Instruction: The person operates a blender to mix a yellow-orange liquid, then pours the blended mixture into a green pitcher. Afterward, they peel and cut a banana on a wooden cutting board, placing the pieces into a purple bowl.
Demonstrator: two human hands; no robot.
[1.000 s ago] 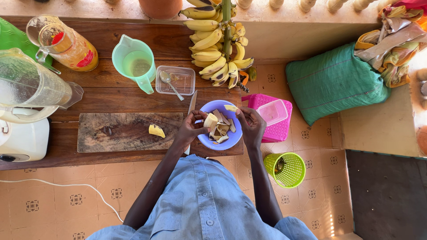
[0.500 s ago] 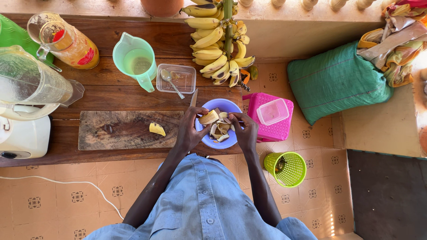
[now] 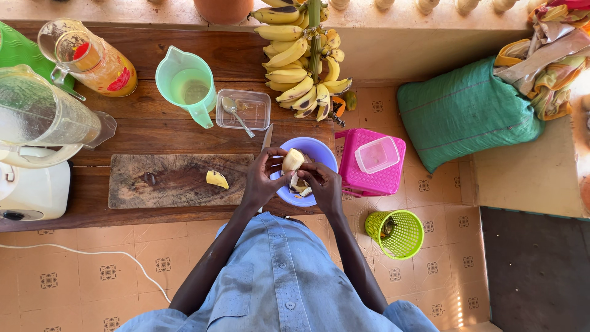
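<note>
Left of the grip: banana chunk (image 3: 216, 179) on cutting board (image 3: 178, 181). Left hand (image 3: 261, 179) pinches the half-peeled banana (image 3: 292, 160) over the purple bowl (image 3: 319, 152); right hand (image 3: 322, 186) pinches its peel. Judgement: hold the fruit lightly, strip peel downward into the bowl. Right of the grip: pink basket (image 3: 369, 181).

A dark wooden table (image 3: 184, 132) is carrying a cutting board (image 3: 172, 181) left of the hands. A purple bowl (image 3: 319, 150) is sitting beneath them, while a green jug (image 3: 184, 86) and clear tub (image 3: 246, 110) are standing beyond.
</note>
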